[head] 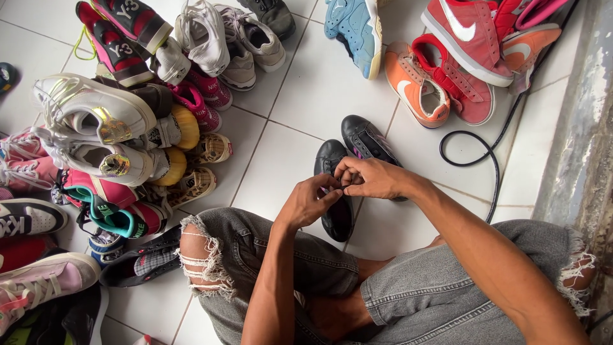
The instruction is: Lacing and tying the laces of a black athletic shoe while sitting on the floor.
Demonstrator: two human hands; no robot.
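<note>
The person sits on the white tiled floor (300, 96) in torn grey denim shorts (408, 287), knees spread, both forearms reaching forward over the lap.

Left hand (310, 201): fingers curled inward, tips pinched together above the near black shoe (333, 185). It appears to grip something small, most likely a lace; the item itself is too small to make out.

Right hand (370, 179): fingers bent and closed toward the left hand, tips meeting it at the same spot over the shoe's opening. Whether it grips a lace end or only steadies it cannot be told.

Position of the work: the near black shoe lies on the floor directly in front of the knees, toe pointing away from the person. The second black shoe (367, 140) lies just beside it, angled to the right, untouched by either hand.

Progress, as judged from this view: work on the near shoe is in hand and not finished; the second shoe shows no sign of being handled.

Further out: a black cable (491, 160) curls on the tiles to the right. Beyond it lie red and orange sneakers (460, 57). A blue sneaker (354, 29) lies at the top centre. A large heap of mixed sneakers (121, 128) fills the left side.
</note>
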